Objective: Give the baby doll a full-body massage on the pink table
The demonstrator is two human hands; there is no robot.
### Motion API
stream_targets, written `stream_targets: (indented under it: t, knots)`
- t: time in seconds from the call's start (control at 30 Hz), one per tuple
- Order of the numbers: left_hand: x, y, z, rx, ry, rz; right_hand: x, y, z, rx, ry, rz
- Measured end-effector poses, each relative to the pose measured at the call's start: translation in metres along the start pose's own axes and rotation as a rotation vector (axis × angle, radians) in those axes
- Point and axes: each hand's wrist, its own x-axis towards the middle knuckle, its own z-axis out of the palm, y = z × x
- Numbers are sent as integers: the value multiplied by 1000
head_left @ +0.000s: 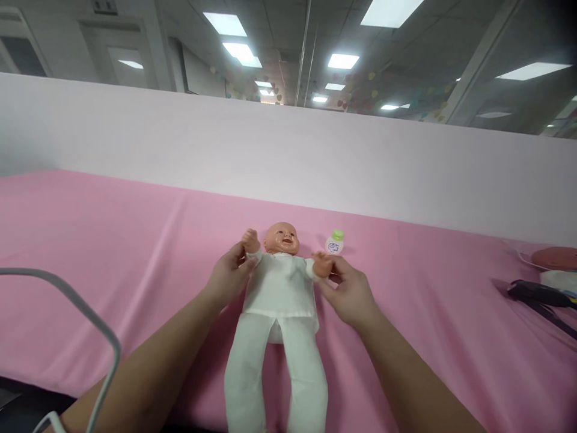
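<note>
A baby doll (280, 288) in a white shirt and white trousers lies on its back on the pink sheet (112, 240), head away from me. My left hand (229, 276) grips the doll's right arm at the white sleeve near its wrist. My right hand (348, 293) holds the doll's left arm by the cuff, fingers pinched around it. Both doll arms are raised beside its head. A small white bottle with a green cap (335, 242) stands just beyond my right hand.
A white partition wall (288, 144) runs along the far edge of the sheet. At the far right lie a pink bowl-like item (556, 257) and a black object with a strap (538, 293). A grey cable (90, 319) loops at the near left.
</note>
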Motion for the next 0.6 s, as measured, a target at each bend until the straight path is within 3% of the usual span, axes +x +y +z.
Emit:
stream_targets:
  t: [0.13, 0.27, 0.37, 0.6]
  knots:
    - [-14, 2, 12, 475, -180, 261, -16, -19, 11, -326, -291, -361]
    - [-14, -2, 12, 869, -374, 472, -18, -24, 14, -506, -408, -466]
    - [-12, -4, 9, 963, -429, 500, -17, -23, 14, -543, -442, -502]
    - [-15, 3, 9, 924, -428, 461, -19, -16, 17, -590, -447, -562]
